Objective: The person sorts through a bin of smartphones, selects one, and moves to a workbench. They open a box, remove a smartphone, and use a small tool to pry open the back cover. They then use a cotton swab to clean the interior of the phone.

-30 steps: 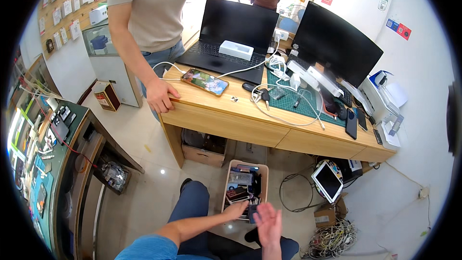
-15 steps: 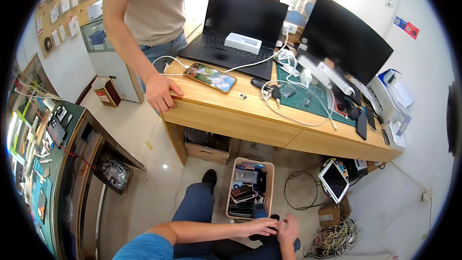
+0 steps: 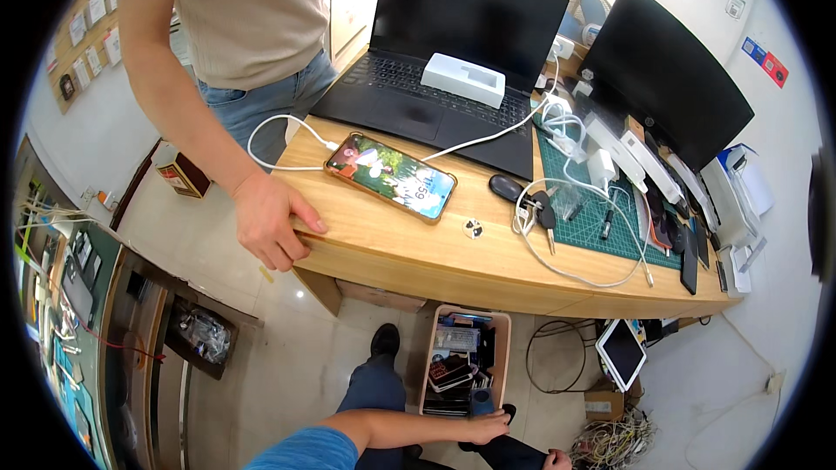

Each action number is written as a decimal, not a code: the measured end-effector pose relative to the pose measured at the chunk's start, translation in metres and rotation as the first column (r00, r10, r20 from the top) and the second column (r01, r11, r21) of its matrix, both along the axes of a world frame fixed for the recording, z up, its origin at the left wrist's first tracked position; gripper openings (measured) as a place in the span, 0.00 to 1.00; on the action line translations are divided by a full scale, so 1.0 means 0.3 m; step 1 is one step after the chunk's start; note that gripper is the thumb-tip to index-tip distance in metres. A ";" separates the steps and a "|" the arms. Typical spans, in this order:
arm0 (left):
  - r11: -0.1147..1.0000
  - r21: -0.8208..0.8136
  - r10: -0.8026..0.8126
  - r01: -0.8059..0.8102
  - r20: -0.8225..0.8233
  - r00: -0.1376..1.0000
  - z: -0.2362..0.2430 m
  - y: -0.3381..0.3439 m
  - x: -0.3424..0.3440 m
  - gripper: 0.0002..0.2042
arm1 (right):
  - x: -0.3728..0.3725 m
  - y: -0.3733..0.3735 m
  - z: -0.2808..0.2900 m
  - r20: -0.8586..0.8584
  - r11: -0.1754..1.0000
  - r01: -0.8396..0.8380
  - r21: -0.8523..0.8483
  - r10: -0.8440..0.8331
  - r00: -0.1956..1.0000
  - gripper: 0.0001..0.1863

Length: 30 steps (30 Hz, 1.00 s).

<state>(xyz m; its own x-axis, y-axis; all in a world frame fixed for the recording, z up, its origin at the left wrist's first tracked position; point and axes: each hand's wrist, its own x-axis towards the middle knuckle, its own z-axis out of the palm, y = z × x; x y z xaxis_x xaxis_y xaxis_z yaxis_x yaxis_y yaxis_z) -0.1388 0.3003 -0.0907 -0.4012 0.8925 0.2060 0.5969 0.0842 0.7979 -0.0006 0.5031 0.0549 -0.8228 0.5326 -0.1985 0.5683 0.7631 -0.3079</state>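
My left hand (image 3: 490,426) is above my lap near the lower edge, its arm reaching across from a blue sleeve. Its fingers look loosely extended, and no object shows in them. At the bottom edge my right hand (image 3: 556,459) is partly cut off and rests by my dark trouser leg; its fingers are too small and hidden to read. Nearest to my left hand is a pink plastic bin (image 3: 502,357) holding several phones and flat devices. On the wooden desk (image 3: 418,274), a phone (image 3: 392,176) in a brown case lies lit, with a white cable plugged into it.
Another person's hand (image 3: 270,219) grips the desk's left corner. A black laptop (image 3: 418,113) bears a white box (image 3: 463,79); a monitor (image 3: 666,78), car key (image 3: 505,187) and green mat (image 3: 583,226) are alongside. A white tablet (image 3: 622,355) and tangled cables (image 3: 614,442) lie at lower right.
My view has moved closer to the desk. My two hands, close together before, are now apart, the right one lower by the bottom edge. The other person's hand stays on the desk corner.
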 end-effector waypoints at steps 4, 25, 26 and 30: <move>0.997 -0.065 -0.022 0.042 0.283 0.959 -0.033 0.046 -0.091 0.10 | -0.053 0.004 0.024 -0.049 0.971 -0.194 0.139 0.203 0.978 0.16; 1.000 0.001 -0.012 0.012 0.296 0.955 0.031 0.080 -0.080 0.11 | -0.040 0.065 -0.032 0.037 0.967 -0.255 0.010 0.254 0.966 0.16; 0.999 0.050 0.002 -0.018 0.311 0.950 0.028 0.082 -0.073 0.12 | -0.027 0.073 -0.045 0.019 0.964 -0.264 0.001 0.264 0.964 0.16; 0.994 0.089 0.028 -0.064 0.360 0.933 0.064 0.077 -0.070 0.14 | -0.030 0.038 -0.016 0.054 0.970 -0.235 -0.062 0.239 0.970 0.15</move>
